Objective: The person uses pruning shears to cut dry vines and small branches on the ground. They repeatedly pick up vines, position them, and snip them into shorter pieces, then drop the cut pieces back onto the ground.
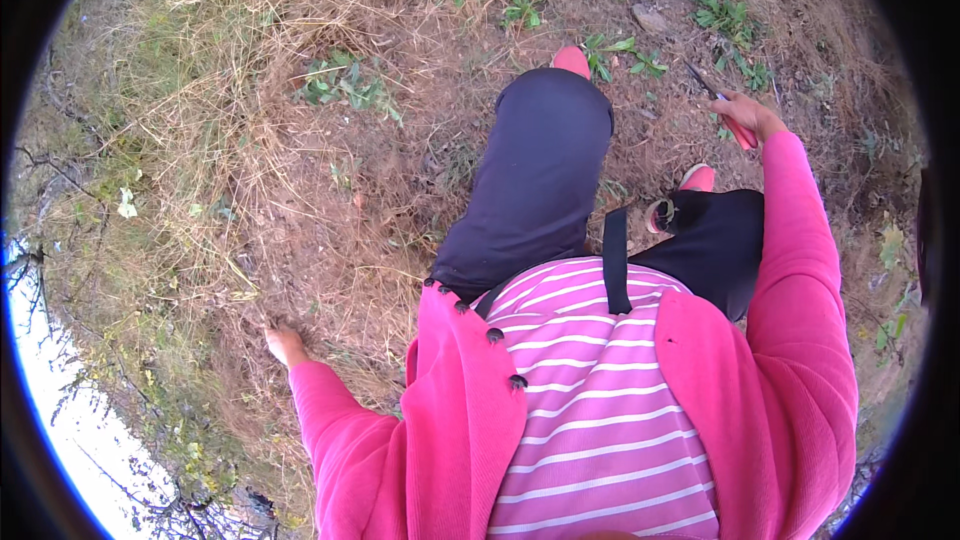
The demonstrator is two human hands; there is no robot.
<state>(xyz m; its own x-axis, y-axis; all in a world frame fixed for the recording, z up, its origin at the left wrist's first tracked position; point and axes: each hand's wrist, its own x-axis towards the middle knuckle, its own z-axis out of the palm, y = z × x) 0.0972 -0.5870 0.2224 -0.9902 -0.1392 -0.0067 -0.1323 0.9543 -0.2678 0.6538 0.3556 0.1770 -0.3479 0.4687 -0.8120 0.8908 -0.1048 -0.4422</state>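
At the right of the head view, my right hand (741, 114) is closed round the red handles of a cutting tool, probably pruning shears (742, 133). The tool's dark blades point up and left over bare soil and low green weeds (726, 19). My left hand (285, 345) reaches out to the lower left, low over dry grass (247, 292). Its fingers are small and partly lost against the straw, so whether they grip a stem cannot be told.
Dry grass (322, 7) and a leafy green plant (349, 86) cover ground at the upper left. A stone (649, 19) lies near the top right. Thin bare branches (67, 176) stand at the left edge. My pink shoes (571, 61) rest on the soil.
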